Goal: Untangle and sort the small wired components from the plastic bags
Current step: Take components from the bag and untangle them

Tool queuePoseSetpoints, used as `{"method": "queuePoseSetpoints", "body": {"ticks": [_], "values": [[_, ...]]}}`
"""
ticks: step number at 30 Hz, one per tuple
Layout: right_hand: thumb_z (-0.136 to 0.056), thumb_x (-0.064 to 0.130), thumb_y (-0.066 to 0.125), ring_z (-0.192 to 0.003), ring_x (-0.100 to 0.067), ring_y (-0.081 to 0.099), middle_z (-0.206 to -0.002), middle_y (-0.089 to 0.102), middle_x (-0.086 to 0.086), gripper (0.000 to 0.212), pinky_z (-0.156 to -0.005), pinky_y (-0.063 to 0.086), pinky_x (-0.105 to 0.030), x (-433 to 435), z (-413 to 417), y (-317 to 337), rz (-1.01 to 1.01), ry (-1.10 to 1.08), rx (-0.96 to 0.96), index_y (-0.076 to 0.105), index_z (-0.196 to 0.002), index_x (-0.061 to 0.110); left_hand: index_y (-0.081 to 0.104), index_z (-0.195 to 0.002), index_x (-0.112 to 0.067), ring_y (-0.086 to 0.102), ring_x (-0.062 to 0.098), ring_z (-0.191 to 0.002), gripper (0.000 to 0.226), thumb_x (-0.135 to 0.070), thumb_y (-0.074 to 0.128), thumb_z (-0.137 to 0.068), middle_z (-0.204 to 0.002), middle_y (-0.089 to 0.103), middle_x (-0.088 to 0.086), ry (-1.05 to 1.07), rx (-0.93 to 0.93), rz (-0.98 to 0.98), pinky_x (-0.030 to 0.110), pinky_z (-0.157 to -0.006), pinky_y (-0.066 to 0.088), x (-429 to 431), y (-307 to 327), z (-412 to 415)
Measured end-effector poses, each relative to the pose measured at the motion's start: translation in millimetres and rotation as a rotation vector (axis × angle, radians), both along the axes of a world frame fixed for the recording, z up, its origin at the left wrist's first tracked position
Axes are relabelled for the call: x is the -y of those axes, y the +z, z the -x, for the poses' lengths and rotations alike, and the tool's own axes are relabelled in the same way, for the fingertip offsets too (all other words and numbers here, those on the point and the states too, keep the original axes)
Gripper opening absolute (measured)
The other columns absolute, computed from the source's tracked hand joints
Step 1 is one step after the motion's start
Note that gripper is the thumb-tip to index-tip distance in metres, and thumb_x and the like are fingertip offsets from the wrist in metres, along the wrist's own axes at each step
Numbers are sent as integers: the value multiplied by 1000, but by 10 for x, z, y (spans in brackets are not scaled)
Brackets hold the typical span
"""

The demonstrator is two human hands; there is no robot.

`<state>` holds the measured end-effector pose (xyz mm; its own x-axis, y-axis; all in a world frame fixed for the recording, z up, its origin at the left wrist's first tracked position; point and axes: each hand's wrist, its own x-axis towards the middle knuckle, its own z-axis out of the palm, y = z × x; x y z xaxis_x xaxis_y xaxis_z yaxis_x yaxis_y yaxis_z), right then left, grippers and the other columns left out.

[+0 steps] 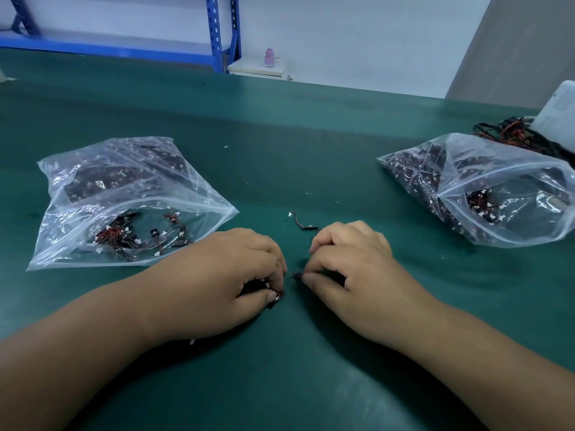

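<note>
Two clear plastic bags lie on the green table [286,144]. The left bag [124,197] holds several small black components with red-black wires and white plugs. The right bag [485,188] is fuller and lies open toward me. My left hand [230,275] curls its fingers round a small bunch of wired components [273,293] near the table's front middle. My right hand [348,269], a few centimetres to the right, pinches a dark component end [297,276]. One loose wired component [303,223] lies just beyond my right hand's knuckles.
A heap of red and black cables [510,132] lies behind the right bag, beside a white device [557,113] at the right edge. A blue metal shelf [222,32] and a white cabinet with a pink bottle [269,57] stand beyond the table's far edge.
</note>
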<state>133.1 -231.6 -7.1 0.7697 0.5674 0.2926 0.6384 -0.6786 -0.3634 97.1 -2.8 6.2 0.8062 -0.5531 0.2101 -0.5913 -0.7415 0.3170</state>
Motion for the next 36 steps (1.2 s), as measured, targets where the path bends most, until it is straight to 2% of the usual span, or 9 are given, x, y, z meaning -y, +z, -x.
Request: {"method": "queuePoseSetpoints", "body": {"ticks": [3,6,11,16,20,22,25,30,36], "values": [[-89,33,64,-97,-13,51,-92,59,16,14,-92,36,-36,50,-83,37,-163,-65,9,68,-76,29,64,-88,-34,54,0,-102,4,-31,66,-87,-105,60,-24,2,7,-3,23,-89,41,-8,0,-2],[-89,18,70,-81,-7,57,-78,60,12,22,-77,42,-22,134,-210,75,-393,-177,-22,65,-69,26,63,-88,-36,54,0,-102,1,-35,62,-87,-104,60,-24,0,7,-4,25,-88,45,-10,-3,3],[-93,20,66,-47,-2,41,-56,54,14,20,-46,32,-11,163,-378,122,-635,-306,-191,70,-74,22,63,-88,-36,54,0,-101,1,-36,62,-88,-103,60,-23,2,20,-14,23,-86,45,-9,-8,4],[-97,20,60,-61,4,53,-82,68,22,22,-57,40,-6,163,-398,72,-484,-261,-281,72,-89,35,62,-89,-38,54,0,-101,4,-40,59,-89,-104,59,-24,-3,14,-23,23,-86,44,-10,-8,-2],[-87,17,71,-58,1,50,-69,61,21,16,-57,40,-10,237,-371,78,-403,-249,-285,69,-83,32,62,-88,-37,54,-1,-101,5,-40,58,-89,-103,59,-25,0,14,-24,18,-87,40,-9,-9,-3],[-76,35,76,-53,-1,47,-63,57,17,15,-53,40,-17,260,-318,143,-260,-224,-303,63,-75,29,62,-88,-37,54,-1,-101,6,-41,57,-89,-104,59,-25,1,16,-27,19,-87,41,-9,-9,-5],[-60,69,60,-52,-2,52,-63,61,15,40,-51,45,-27,223,-202,193,137,-242,-284,59,-81,35,62,-88,-37,54,0,-101,6,-41,57,-88,-104,59,-25,2,16,-24,22,-87,43,-9,-10,-6],[-80,43,61,-62,-5,57,-66,61,12,15,-62,55,-34,123,-88,204,252,-253,-259,61,-76,29,61,-89,-38,54,-1,-101,9,-44,53,-88,-104,58,-25,3,14,-23,24,-87,46,-14,-12,-15],[-81,36,63,-59,-8,59,-65,64,8,15,-60,55,-37,187,-106,265,303,-219,-277,63,-75,22,61,-87,-36,53,-2,-101,3,-37,58,-88,-103,59,-25,0,24,-30,24,-86,45,-7,-1,6]]}}
